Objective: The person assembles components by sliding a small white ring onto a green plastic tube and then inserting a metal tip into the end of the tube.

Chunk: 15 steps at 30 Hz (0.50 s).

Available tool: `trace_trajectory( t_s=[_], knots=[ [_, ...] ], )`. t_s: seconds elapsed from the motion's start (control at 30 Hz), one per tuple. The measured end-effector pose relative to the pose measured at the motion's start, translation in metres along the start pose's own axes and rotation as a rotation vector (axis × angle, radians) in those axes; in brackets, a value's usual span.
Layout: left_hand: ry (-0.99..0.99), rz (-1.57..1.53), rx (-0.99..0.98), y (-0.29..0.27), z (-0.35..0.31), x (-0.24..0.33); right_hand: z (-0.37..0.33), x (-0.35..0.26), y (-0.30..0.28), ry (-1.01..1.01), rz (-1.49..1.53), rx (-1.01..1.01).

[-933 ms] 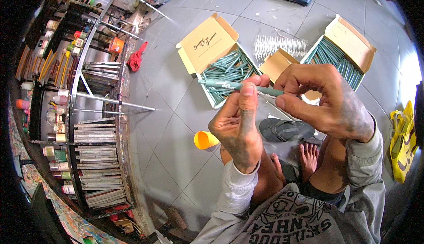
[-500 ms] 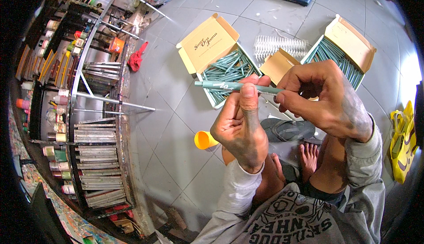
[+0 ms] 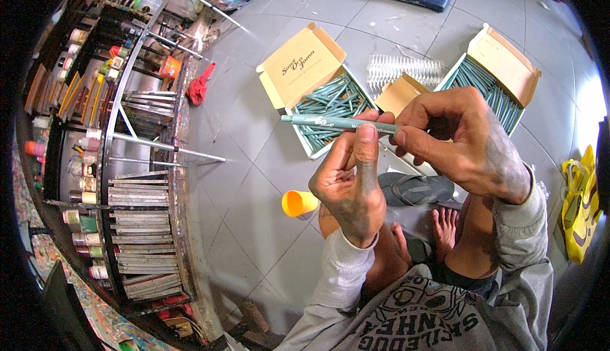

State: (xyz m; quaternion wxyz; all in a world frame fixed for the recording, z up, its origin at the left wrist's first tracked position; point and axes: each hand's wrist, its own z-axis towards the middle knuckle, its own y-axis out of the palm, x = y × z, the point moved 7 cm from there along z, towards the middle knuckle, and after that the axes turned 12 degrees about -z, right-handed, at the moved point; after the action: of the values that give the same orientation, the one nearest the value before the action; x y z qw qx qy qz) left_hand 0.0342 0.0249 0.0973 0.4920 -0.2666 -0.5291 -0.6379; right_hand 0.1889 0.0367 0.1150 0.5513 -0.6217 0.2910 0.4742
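Note:
A slim green pen (image 3: 318, 121) with white print lies level across both my hands, its tip end pointing left. My left hand (image 3: 352, 182) pinches the middle of it between thumb and fingers. At its right end, my right hand (image 3: 454, 141) is closed on it with thumb and fingertips. Behind the hands, an opened cardboard box (image 3: 298, 74) on the left holds a loose heap of similar green pens (image 3: 330, 100). Another open box (image 3: 508, 65) on the right holds more of these pens (image 3: 480, 84), lying mostly side by side. My hands partly cover both boxes.
Between the boxes lies a clear ribbed plastic rack (image 3: 403, 70). A yellow cup (image 3: 298, 203) stands left of my left hand. Dark sandals (image 3: 416, 189) lie below my hands. A shelf (image 3: 140, 224) of frames and paint jars fills the left. A yellow bag (image 3: 579, 205) is at right.
The pen has turned a little about its length, so its print shows differently. My right hand has shifted slightly left along it, and the fingers of both hands have moved a little.

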Motion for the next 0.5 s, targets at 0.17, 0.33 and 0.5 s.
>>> trace_trajectory(
  t_s=[0.17,0.33,0.5],
  knots=[
    [0.017,0.068,0.089,-0.002,0.000,0.005,-0.002,-0.011,-0.002,-0.017,-0.054,-0.033],
    [0.042,0.062,0.131,-0.009,0.001,0.011,-0.004,-0.014,-0.001,-0.119,-0.022,-0.014],
    [0.066,0.023,0.084,-0.007,0.001,0.012,-0.007,-0.011,-0.003,-0.122,0.015,-0.007]
  ],
)
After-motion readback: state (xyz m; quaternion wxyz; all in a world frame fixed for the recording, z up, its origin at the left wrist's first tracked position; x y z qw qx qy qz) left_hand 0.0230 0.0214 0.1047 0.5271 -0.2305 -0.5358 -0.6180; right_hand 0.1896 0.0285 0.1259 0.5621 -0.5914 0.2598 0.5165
